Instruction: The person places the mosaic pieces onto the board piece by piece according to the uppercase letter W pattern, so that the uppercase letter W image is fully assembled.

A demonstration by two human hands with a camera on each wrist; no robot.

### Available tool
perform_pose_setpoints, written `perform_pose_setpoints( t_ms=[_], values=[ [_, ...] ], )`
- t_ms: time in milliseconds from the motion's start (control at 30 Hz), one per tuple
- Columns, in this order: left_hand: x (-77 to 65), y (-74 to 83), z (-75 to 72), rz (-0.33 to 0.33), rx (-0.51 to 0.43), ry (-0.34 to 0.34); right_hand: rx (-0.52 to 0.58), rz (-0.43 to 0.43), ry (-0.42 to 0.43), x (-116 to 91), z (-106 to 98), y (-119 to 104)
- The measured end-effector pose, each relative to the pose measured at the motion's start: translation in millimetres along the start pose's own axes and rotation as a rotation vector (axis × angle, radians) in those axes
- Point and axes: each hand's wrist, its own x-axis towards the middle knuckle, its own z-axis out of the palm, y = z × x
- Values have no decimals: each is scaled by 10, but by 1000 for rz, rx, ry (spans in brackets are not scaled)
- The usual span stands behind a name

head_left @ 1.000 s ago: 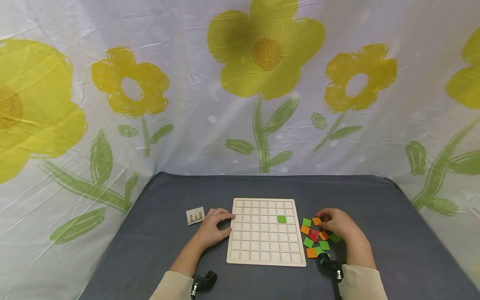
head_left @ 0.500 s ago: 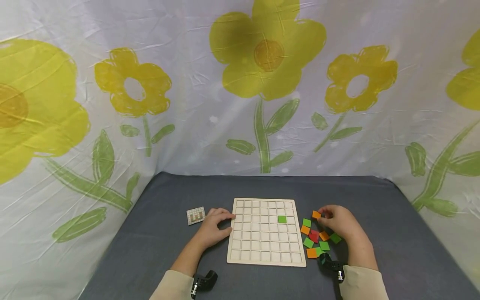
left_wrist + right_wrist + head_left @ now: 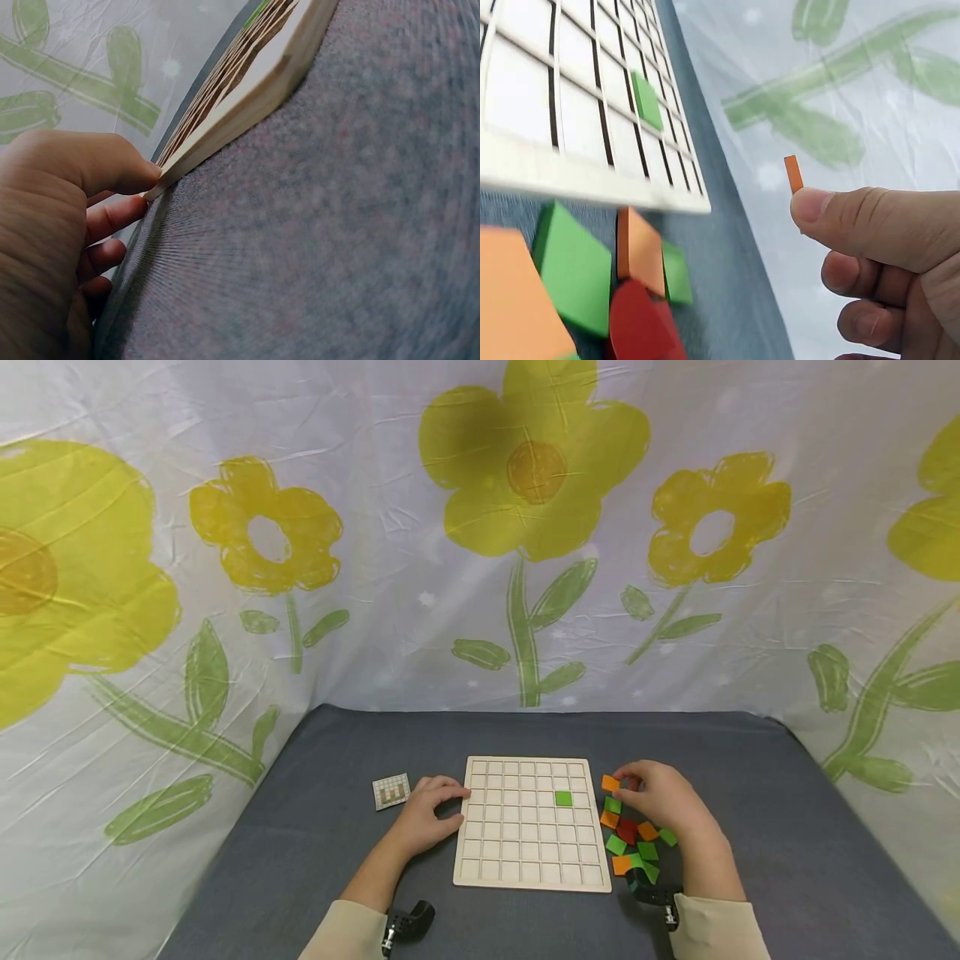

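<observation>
My right hand [image 3: 660,793] pinches an orange square tile [image 3: 611,783] between thumb and index finger, near the right edge of the wooden grid board [image 3: 532,888]. In the right wrist view the tile [image 3: 793,172] shows edge-on above the thumb tip, raised over the table, and the other fingers are curled. My left hand [image 3: 427,817] touches the board's left edge with thumb and index fingertips. The left wrist view shows these fingertips right at the board's pale side [image 3: 225,124]. One green tile [image 3: 564,798] sits in a cell at the board's upper right.
Loose tiles lie right of the board: several green ones [image 3: 648,851], several orange ones [image 3: 622,866] and a red one [image 3: 626,831]. A small pattern card [image 3: 392,792] lies left of the board. Behind the dark table [image 3: 345,752] hangs a flower-printed sheet [image 3: 375,610].
My right hand has picked up the orange tile and moved it left, toward the board's upper right corner. The left hand stays at the board's edge.
</observation>
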Motion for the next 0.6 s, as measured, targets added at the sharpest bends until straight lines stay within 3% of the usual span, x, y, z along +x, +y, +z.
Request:
perform_pose_setpoints(
  t_ms=[600],
  values=[
    [12,-24,9,-9,-4,0,-50,-86,-87,32,319,-396]
  ],
)
